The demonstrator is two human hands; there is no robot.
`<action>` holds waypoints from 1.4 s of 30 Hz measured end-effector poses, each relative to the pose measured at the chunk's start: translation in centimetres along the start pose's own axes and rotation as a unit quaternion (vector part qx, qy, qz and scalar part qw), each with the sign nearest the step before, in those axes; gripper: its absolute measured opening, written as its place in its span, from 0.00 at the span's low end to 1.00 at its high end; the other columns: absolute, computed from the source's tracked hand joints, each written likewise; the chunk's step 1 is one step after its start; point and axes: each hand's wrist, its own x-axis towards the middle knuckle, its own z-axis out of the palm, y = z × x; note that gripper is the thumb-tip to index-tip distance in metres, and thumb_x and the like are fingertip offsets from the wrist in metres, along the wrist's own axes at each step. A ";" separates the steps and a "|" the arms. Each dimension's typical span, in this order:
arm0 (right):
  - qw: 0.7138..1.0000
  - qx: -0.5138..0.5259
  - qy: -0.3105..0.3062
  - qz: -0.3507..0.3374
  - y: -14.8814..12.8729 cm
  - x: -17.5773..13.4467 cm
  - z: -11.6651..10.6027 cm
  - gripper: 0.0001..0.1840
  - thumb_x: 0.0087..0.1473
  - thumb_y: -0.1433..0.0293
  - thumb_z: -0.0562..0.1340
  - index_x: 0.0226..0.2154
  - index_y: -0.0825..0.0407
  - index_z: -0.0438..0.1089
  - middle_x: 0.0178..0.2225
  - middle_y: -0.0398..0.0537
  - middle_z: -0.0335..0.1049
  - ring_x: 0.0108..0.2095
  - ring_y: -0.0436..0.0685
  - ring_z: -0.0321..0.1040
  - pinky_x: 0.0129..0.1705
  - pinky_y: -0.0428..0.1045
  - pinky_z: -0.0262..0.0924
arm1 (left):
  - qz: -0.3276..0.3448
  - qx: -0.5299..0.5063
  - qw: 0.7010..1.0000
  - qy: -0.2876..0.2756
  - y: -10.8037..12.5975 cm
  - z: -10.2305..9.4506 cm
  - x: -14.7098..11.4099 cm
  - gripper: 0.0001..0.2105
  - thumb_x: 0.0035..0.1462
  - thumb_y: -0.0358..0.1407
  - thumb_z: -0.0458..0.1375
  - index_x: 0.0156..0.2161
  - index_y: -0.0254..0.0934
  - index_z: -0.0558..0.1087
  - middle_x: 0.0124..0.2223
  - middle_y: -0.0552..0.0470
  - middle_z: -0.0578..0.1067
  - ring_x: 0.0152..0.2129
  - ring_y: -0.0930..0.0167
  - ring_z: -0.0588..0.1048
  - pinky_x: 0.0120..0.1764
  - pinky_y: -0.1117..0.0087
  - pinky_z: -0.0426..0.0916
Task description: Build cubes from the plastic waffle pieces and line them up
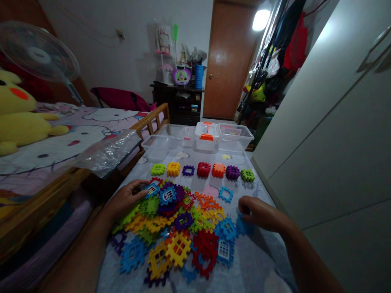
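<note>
W/ our L hand (132, 195) we pinch a blue window tile (152, 189), grip narrow, at the far-L part of the pile (179, 248) on the counter (250, 264); our R hand (258, 212) is curled nr the blue tiles (226, 229), contents can't tell. We'd best lift gently, rim first, to avoid snags.

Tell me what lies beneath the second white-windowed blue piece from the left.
Purple pieces stick out from under that blue piece, at its right and lower edges; whatever its middle covers cannot be seen.
</note>
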 end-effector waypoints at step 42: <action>0.977 -0.072 0.192 0.053 0.8 6.3 4.1 0.17 0.44 0.66 0.64 0.39 0.53 0.68 0.39 0.54 0.66 0.42 0.62 0.63 0.46 0.53 0.58 | 0.017 0.009 1.000 0.001 0.4 0.0 0.0 0.28 0.46 0.58 0.60 0.47 0.40 0.76 0.48 0.47 0.77 0.42 0.60 0.75 0.43 0.65 0.70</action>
